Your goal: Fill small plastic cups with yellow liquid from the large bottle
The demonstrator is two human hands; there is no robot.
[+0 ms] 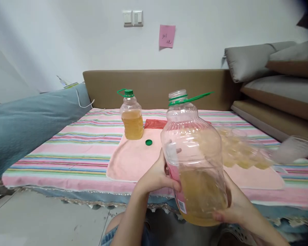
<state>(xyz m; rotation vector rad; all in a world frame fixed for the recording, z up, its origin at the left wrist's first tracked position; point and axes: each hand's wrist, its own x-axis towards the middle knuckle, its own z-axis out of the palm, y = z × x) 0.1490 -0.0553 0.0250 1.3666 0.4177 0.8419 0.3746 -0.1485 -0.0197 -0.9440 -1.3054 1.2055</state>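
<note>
Between both hands I hold a large clear plastic jug [192, 150], tilted slightly, its neck uncapped and a green carry handle sticking out to the right. Yellowish liquid fills roughly its lower half. My left hand [159, 174] wraps the jug's left side by the pink label, and my right hand [229, 201] grips its lower right side. A green cap [149, 142] lies on the pink towel [128, 160]. Behind the jug and to its right stand several clear plastic cups [242, 153] with yellowish liquid, partly hidden by it.
A second, capped jug [132, 123] with yellowish liquid stands at the towel's back left. Nearby lies a red plastic bag [155, 123]. More clear plastic cups, apparently stacked [295, 148], lie at the right. Cushions [277, 85] are piled at the right, and a blue armrest [36, 119] is at the left.
</note>
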